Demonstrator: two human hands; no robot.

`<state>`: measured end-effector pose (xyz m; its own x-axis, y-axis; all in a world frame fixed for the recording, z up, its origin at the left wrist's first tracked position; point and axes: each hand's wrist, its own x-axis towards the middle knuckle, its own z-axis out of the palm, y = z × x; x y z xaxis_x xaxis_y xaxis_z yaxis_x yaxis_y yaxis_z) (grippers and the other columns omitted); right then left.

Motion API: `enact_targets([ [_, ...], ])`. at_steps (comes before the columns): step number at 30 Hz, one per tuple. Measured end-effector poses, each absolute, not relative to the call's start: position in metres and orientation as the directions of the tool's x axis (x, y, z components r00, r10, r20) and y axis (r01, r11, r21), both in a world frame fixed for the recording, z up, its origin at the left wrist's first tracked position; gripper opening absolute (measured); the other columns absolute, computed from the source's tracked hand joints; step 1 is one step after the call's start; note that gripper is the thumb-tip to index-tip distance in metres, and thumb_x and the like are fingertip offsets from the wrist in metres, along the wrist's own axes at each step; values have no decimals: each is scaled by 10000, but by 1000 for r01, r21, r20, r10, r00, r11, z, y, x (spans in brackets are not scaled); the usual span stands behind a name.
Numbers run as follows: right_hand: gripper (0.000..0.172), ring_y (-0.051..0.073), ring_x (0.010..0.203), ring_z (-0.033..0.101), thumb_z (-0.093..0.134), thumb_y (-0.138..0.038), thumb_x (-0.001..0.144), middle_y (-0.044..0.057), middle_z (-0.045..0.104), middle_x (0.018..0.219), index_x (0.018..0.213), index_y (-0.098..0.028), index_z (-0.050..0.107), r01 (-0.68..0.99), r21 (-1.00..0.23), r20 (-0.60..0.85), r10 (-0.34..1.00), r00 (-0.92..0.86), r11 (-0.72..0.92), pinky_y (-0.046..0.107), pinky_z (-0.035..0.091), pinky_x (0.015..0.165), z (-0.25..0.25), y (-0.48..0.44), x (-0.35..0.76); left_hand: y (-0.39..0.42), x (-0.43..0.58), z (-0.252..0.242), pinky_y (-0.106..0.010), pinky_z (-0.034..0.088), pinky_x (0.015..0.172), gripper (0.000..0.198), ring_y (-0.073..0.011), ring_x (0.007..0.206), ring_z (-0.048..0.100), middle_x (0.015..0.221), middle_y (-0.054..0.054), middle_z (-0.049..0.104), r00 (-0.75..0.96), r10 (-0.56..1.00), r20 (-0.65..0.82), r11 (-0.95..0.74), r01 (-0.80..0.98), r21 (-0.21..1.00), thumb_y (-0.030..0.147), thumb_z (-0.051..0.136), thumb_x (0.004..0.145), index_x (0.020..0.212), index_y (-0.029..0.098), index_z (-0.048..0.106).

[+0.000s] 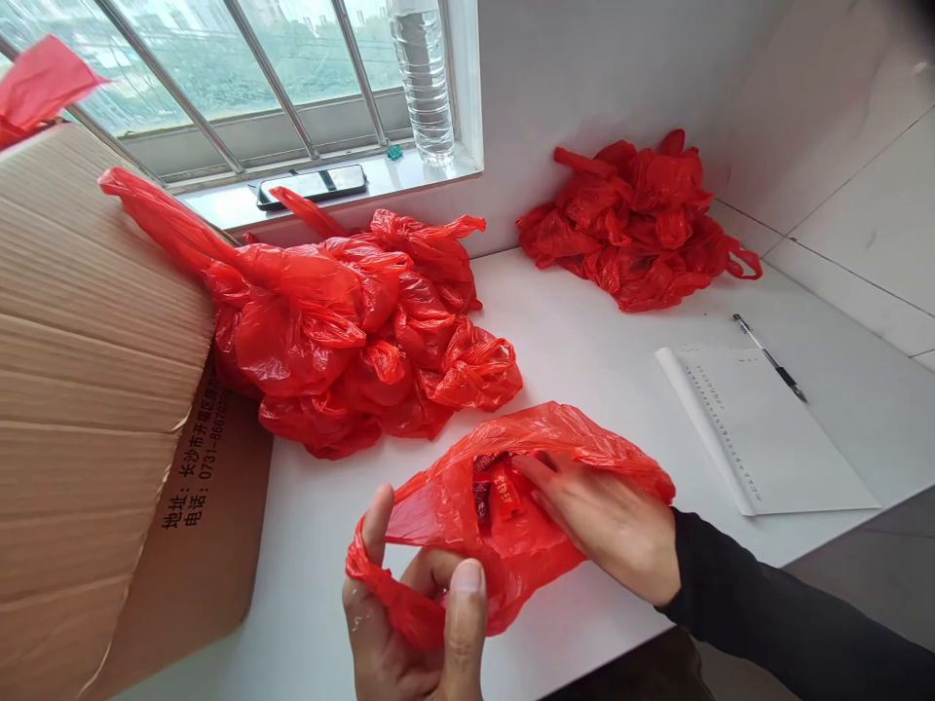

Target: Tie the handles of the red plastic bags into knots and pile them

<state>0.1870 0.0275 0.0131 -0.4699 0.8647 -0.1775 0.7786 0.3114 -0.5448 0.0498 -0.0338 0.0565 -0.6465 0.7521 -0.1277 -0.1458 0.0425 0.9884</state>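
My left hand [413,623] pinches the handle loop of a red plastic bag [541,443] at the white table's front edge. My right hand [606,521] reaches inside the bag's mouth, fingers apart, touching small red packets [495,492] that lie in it. The bag is stretched open between the two hands.
A heap of red bags [351,331] lies behind, a second heap [635,224] in the far corner. A cardboard box [94,409] stands at left. A notepad [760,428] and pen [770,357] lie at right. A phone [313,183] and water bottle [422,78] rest on the windowsill.
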Motion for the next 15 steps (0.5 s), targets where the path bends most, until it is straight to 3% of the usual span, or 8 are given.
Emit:
enact_targets([
  [4,198,219,891,660,472,-76,970,68,665,1063,1066,-193,600,798,-500,-260,821,-509,336,337,524,800,13,26,184,-35,49,57,-141,480,609,629,-72,541,511,569,95,611,-643,756,-122,49,-130,990,208,734,807,1379,418,581],
  [10,296,279,902,668,492,-20,919,107,661,1038,1146,-171,607,833,-365,-302,794,-528,415,383,544,759,13,19,166,-35,49,57,-147,468,603,646,-71,538,500,581,91,610,-650,753,-102,31,-121,992,192,741,794,1388,389,582],
  [15,357,275,849,670,496,-52,924,74,675,948,1224,-208,608,805,-385,-248,790,-561,451,371,543,726,15,16,153,-35,48,56,-148,465,586,659,-72,529,501,565,94,598,-651,752,-101,32,-117,993,209,752,789,1404,364,572],
])
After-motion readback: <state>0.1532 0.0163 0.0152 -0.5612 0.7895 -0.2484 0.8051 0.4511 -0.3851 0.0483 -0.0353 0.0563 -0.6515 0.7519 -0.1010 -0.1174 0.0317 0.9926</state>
